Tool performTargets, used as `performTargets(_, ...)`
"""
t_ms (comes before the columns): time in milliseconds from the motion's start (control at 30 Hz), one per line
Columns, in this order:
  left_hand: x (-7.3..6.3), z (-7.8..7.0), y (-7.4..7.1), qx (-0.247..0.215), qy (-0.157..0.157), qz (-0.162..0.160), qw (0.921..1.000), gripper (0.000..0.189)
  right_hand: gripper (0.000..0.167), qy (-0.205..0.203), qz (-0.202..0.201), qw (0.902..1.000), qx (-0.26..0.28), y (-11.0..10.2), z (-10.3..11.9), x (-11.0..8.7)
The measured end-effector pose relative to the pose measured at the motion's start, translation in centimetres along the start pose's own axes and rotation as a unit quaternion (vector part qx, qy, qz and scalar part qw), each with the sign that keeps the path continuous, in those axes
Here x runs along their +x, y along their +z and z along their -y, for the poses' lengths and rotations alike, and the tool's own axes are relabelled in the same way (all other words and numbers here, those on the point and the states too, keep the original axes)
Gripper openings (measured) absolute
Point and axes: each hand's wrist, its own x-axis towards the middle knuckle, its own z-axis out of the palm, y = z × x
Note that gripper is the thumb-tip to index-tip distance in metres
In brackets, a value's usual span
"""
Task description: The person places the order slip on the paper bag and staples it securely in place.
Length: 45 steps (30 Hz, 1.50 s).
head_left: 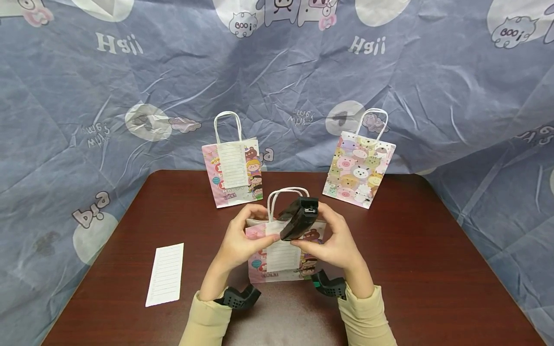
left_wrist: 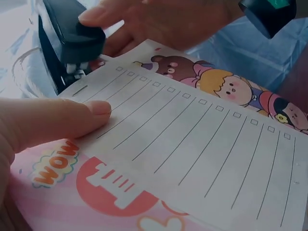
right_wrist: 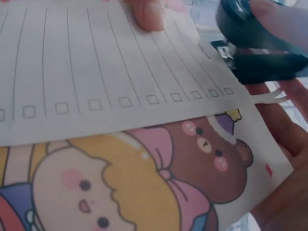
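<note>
A small paper gift bag [head_left: 256,275] with white handles and cartoon print stands at the table's front middle. A lined checklist slip [head_left: 283,258] lies against its front. My left hand [head_left: 239,240] grips the bag's top edge, with the thumb [left_wrist: 82,115] pressed on the slip. With my right hand [head_left: 339,242] I hold a black stapler [head_left: 300,218] just above the bag's rim. In both wrist views the stapler's jaws stand apart, beside the slip's upper edge. A staple [left_wrist: 80,90] shows in the slip near that edge.
At the back left stands a similar bag [head_left: 210,175] with a lined slip [head_left: 233,166] on its front. An animal-print bag [head_left: 359,170] leans at the back right. One loose lined slip [head_left: 165,274] lies on the brown table [head_left: 415,269] at left. Behind hangs a blue-grey cloth [head_left: 242,72].
</note>
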Motion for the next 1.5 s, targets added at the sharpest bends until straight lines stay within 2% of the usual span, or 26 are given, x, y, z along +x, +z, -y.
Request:
performTargets(133,0.0,-0.2,-0.3,0.046,-0.041,0.0,0.9981,0.056,0.063,-0.008,-0.031,0.9994,0.011,0.0,-0.2,-0.1)
performTargets(233,0.1,-0.2,-0.5,0.07,-0.063,0.003,0.9955,0.059,0.063,-0.015,-0.056,0.9982,0.016,0.0,0.9,0.4)
performTargets(300,0.1,-0.1,-0.7,0.082,-0.074,0.0,0.9939,0.06,0.06,-0.023,-0.068,0.9972,0.024,0.0,1.7,0.9)
performTargets(367,0.0,0.2,-0.9,0.084,-0.07,-0.008,0.994,0.061,0.058,-0.028,-0.077,0.9961,0.031,-0.1,1.9,1.0)
performTargets(467,-0.2,2.1,-1.3,0.081,-0.063,-0.027,0.9944,0.066,0.057,-0.033,-0.085,0.9951,0.039,-0.4,0.6,0.6)
performTargets(600,-0.4,4.8,-1.9,0.103,-0.057,-0.059,0.9913,0.079,0.072,-0.018,-0.09,0.9947,0.046,-1.0,-0.8,0.0)
performTargets(733,-0.6,5.4,-2.5,0.142,-0.074,-0.066,0.9849,0.084,0.079,0.016,-0.09,0.9949,0.041,-1.3,0.2,0.2)
performTargets(833,-0.7,5.7,-2.9,0.15,-0.096,-0.051,0.9827,0.082,0.083,0.045,-0.089,0.9947,0.025,-1.5,0.7,0.3)
performTargets(933,-0.8,6.0,-3.2,0.149,-0.12,-0.04,0.9806,0.078,0.084,0.067,-0.086,0.9939,0.014,-1.9,0.2,-0.1)
performTargets(1033,-0.9,6.1,-3.4,0.149,-0.137,-0.036,0.9787,0.078,0.082,0.089,-0.082,0.9923,0.025,-2.3,-0.9,-0.7)
performTargets(1267,-1.0,6.7,-3.6,0.084,-0.198,-0.013,0.9765,0.081,0.078,0.113,-0.082,0.9896,0.034,-3.0,-2.4,-1.5)
performTargets(1500,-1.1,7.0,-3.7,0.063,-0.213,-0.011,0.975,0.075,0.076,0.135,-0.079,0.9874,0.025,-3.5,-2.9,-1.7)
